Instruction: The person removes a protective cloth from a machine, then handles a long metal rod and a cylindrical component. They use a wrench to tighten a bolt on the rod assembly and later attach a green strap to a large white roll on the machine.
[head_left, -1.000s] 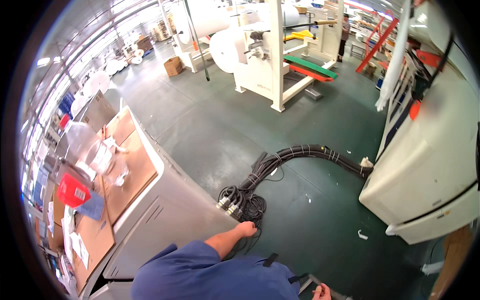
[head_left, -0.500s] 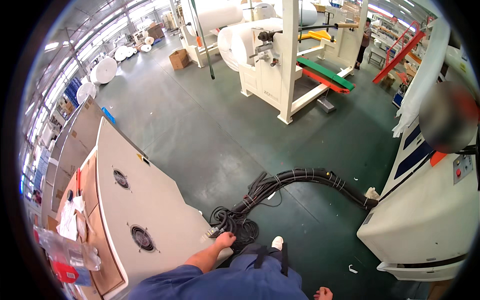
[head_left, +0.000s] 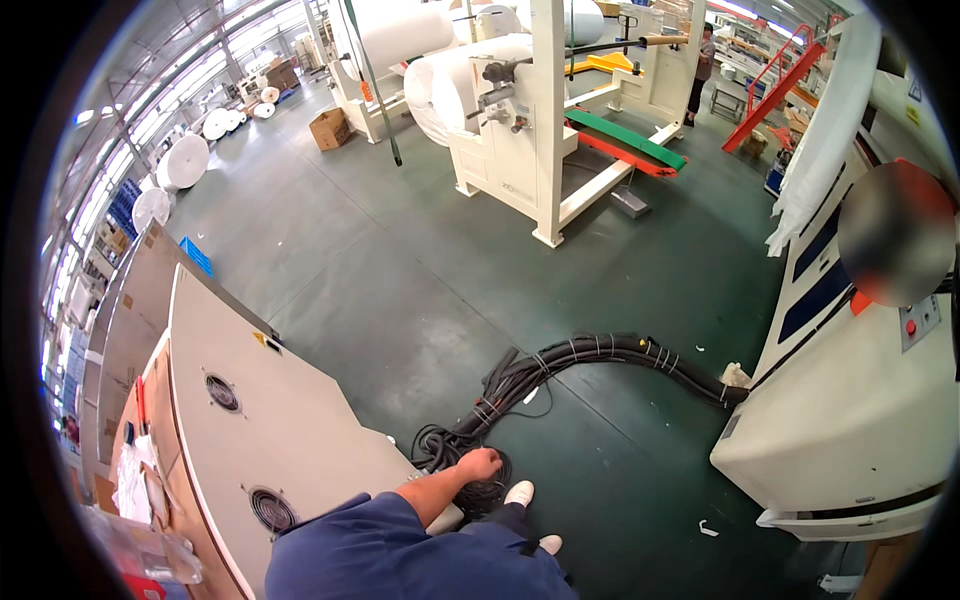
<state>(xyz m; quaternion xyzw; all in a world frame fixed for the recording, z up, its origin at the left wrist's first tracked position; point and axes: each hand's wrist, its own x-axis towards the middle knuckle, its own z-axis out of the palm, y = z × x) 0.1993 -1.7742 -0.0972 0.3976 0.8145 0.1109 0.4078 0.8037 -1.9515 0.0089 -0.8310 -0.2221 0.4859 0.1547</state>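
My left hand [head_left: 480, 464] hangs in front of my body with its fingers curled in. Whether anything lies inside them is hidden. Beneath it, as seen from above, a heap of black cable [head_left: 436, 446] lies coiled on the floor, beside a beige machine cabinet [head_left: 290, 375]. From that heap a thick bundle of black cables [head_left: 585, 350], tied at intervals, arches across the floor to a white machine [head_left: 840, 440] on the right. My right hand is out of view.
White frame machinery [head_left: 550, 130] holding large white rolls [head_left: 435, 90] stands ahead. A cardboard box [head_left: 329, 129] sits to its left. Red steps [head_left: 770, 95] and a standing person [head_left: 702, 75] are at the far right. Clutter and clear plastic [head_left: 150, 545] lie on the cabinet's left side.
My left hand has moved right and slightly up, away from the cabinet edge. The right hand has left the view. Both white shoes now show, and the surroundings ahead have shifted left.
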